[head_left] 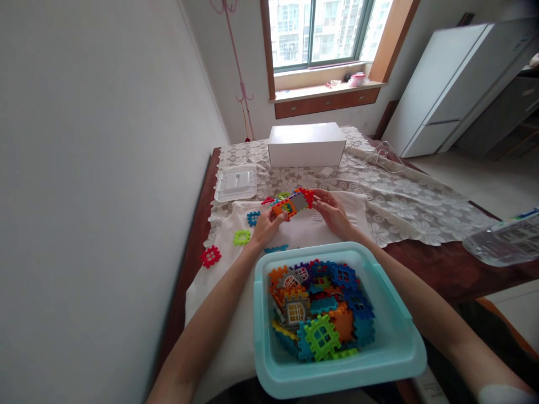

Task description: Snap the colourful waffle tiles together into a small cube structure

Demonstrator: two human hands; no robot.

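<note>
Between my two hands is a small assembly of interlocking building panels (300, 202), orange, grey and red, held up above the white cloth. My left hand (269, 224) grips its orange end, thumb on the near face. At the red end, my right hand (330, 210) has its fingers closed against the edge. Loose panels lie on the cloth by my left hand: a blue one (253, 218), a lime green one (241, 237) and a red one (211, 256). A teal tub (337, 381) filled with several coloured panels, some with window grids, stands close to me.
A white box (306, 152) sits at the far side of the table, with a clear plastic lid (236, 182) to its left. A clear container (505, 241) is at the right edge. The wall (105, 168) runs close along the left.
</note>
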